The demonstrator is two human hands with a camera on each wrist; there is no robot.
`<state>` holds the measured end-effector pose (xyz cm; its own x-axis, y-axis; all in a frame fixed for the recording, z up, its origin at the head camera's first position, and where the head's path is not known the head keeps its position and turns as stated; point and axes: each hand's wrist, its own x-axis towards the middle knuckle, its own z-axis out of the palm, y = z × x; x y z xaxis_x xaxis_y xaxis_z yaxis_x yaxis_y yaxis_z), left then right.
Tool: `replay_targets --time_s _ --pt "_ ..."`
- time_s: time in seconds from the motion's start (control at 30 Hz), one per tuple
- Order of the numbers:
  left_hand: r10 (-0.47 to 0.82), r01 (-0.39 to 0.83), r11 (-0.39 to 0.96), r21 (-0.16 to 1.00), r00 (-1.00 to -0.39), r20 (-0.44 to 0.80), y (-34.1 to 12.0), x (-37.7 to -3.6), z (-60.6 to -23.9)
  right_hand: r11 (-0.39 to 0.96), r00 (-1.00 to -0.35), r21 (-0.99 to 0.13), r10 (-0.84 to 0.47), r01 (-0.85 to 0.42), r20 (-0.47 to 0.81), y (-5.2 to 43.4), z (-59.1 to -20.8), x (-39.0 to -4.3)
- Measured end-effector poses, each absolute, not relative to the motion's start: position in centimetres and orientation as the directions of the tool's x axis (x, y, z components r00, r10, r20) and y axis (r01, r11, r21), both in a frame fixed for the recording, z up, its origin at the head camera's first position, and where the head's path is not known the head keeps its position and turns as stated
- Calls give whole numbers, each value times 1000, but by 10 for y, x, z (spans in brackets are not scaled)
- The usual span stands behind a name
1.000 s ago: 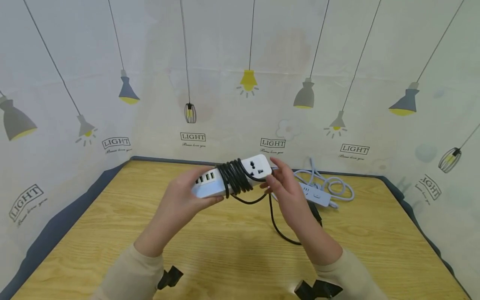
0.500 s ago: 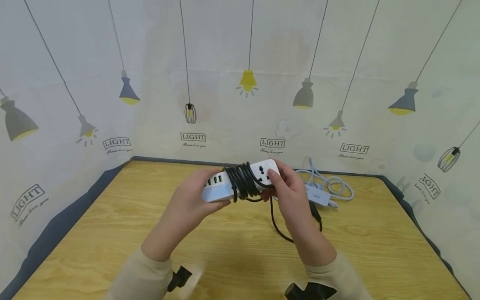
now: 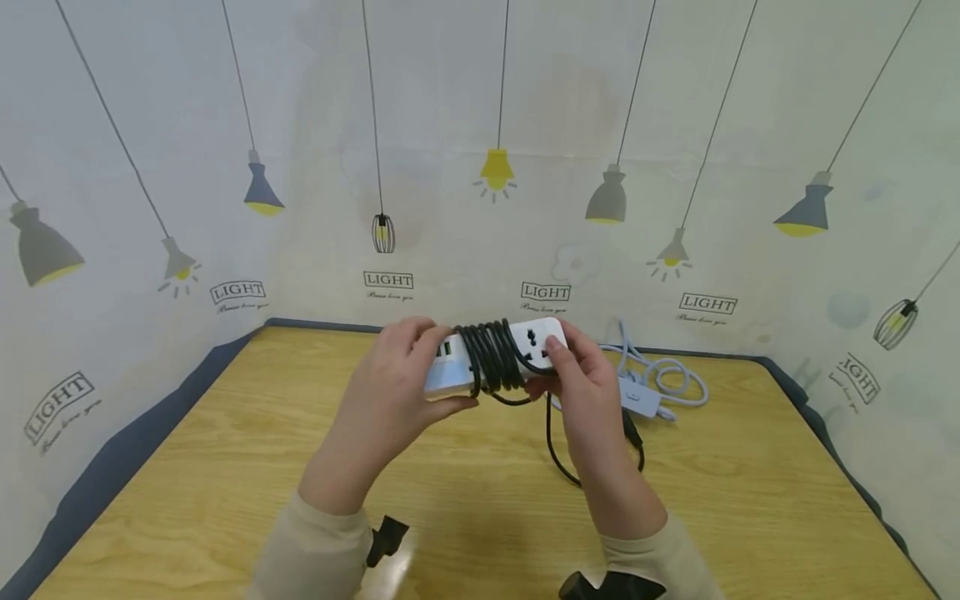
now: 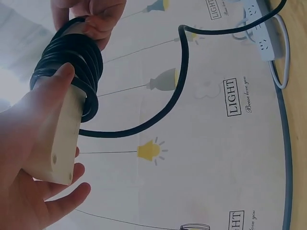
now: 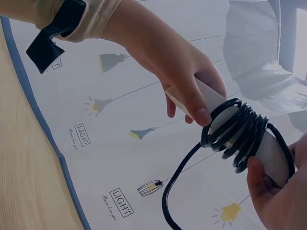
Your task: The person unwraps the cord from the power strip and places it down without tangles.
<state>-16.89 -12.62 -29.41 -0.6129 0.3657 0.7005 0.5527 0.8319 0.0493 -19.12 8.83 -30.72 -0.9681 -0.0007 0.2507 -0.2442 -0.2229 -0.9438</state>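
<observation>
Held up over the table is a white power strip [image 3: 534,333], slightly tilted, its right end higher in the head view. Its black cord [image 3: 489,357] is wound around the middle in several close turns. My left hand [image 3: 390,387] grips the left end, fingers over the row of USB ports and thumb along the near side. At the other end, my right hand [image 3: 591,396] pinches the strip, thumb on the socket face. A loose length of cord hangs beneath, passing behind the right wrist to a black plug [image 3: 632,429]. The left wrist view shows the strip's plain underside [image 4: 62,139].
A second white power strip [image 3: 640,397] lies at the back right of the wooden table [image 3: 465,500], partly behind my right hand. Its pale cable [image 3: 678,379] is loosely coiled. A lamp-printed cloth [image 3: 450,125] stands around the table's back and sides.
The wound power strip has shifted right. My right thumb has moved from the strip's end onto its socket face. My left fingers now cover more of the USB ports.
</observation>
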Motion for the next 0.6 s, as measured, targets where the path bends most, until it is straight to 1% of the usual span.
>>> replay_targets --time_s 0.1,0.2,0.43,0.6 --pt "401 543 840 -21 -593 698 -125 -171 -292 -222 -968 -944 7 -244 249 89 -306 -191" --pt "423 540 840 -56 -587 691 -123 -172 -290 -211 -968 -945 11 -249 252 89 -307 -193" --pt "389 530 848 -3 -618 683 -120 -175 -293 -192 -967 -949 4 -250 254 86 -309 -193" --pt "367 533 846 22 -611 701 -118 -177 -299 -206 -964 -943 1 -260 266 86 -310 -193"
